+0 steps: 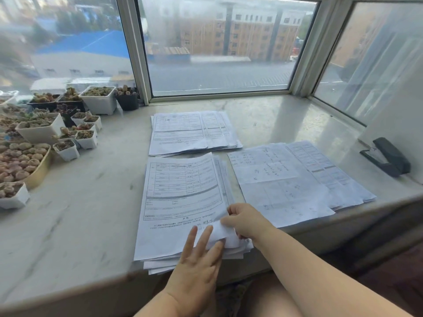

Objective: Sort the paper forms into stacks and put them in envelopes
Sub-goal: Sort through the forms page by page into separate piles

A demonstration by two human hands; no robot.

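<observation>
My left hand [196, 259] presses flat-fingered on the near stack of forms [180, 202] at the tabletop [80, 213] edge; my right hand [246, 220] has its grip pinching the top sheet's lifted corner [223, 232].

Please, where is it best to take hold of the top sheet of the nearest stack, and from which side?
Probably at its near right corner, coming from the right. That corner is already lifted and curled off the nearest stack; the right hand pinches it there, while the left hand presses flat on the sheets below. Elsewhere the top sheet lies flat, leaving no edge to catch.
</observation>
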